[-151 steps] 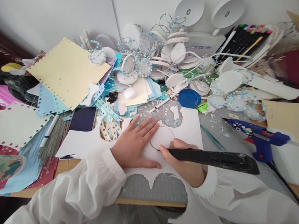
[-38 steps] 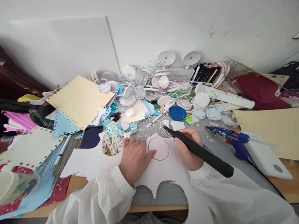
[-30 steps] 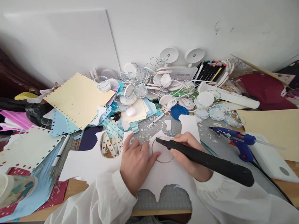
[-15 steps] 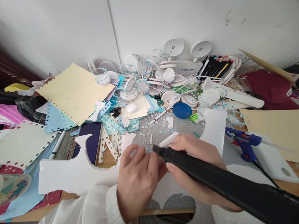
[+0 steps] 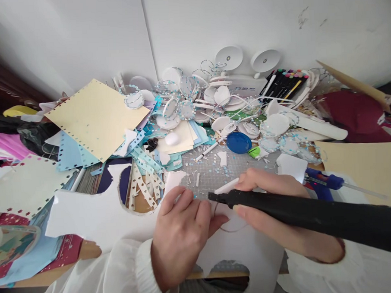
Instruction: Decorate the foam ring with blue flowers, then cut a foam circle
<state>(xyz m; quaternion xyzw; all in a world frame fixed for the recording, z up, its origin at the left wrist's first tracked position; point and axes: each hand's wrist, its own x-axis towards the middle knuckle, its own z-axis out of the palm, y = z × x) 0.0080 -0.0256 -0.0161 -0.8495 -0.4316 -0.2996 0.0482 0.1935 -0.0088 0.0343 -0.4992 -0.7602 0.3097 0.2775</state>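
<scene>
A white foam board with rounded bites cut out of its edges lies tilted across the near part of the desk. My left hand grips it near the middle, fingers curled over the far edge and thumb on its face. Beside that thumb, part of a drawn circle line shows; my left hand hides the rest. In my right hand is a black utility knife, its tip end pointing left, close to my left fingers. The blade itself is hard to make out. My right fingers are also at the board's far edge.
Behind the board, the grey cutting mat carries scraps, a white pen and a blue lid. A blue glue gun lies right. White discs with beaded wire crowd the back; yellow punched paper lies left.
My left hand went from flat on the board to gripping its edge, and the board was lifted and tilted. The utility knife moved from over the circle to near my left fingers.
</scene>
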